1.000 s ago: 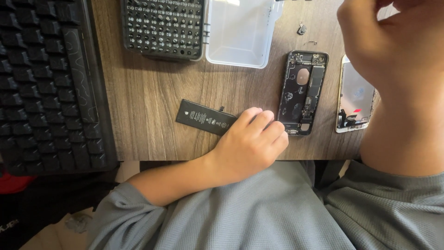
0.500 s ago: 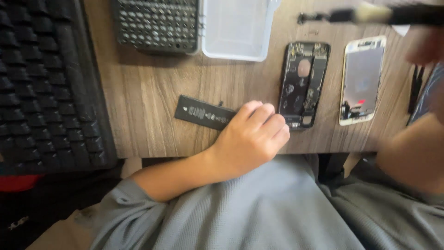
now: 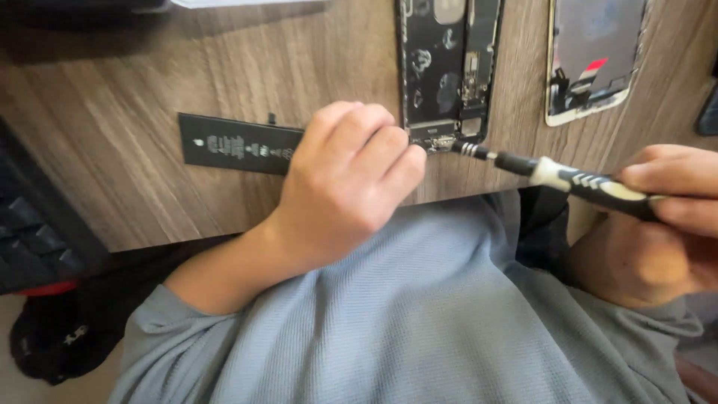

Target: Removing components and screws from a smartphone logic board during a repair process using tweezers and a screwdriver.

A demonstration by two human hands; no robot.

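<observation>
An opened black phone body (image 3: 449,67) lies on the wooden desk (image 3: 112,82), its inner parts showing. My right hand (image 3: 662,224) grips a black and white precision screwdriver (image 3: 576,178), held almost level, with its metal tip at the phone body's bottom edge. My left hand (image 3: 348,179) rests on the desk edge just left of that tip. Its fingers are curled shut and cover the right end of a flat black battery (image 3: 235,144). I cannot see anything held inside the fist.
A detached phone screen panel (image 3: 594,56) lies face down to the right of the phone body. A black keyboard (image 3: 34,239) sits at the left edge. A dark object (image 3: 709,112) shows at the right border. My grey-sleeved lap is below the desk edge.
The view has moved in closer to the desk. My right hand came down from the top right with the screwdriver and brought its tip to the phone body's bottom edge. My left hand stayed on the battery.
</observation>
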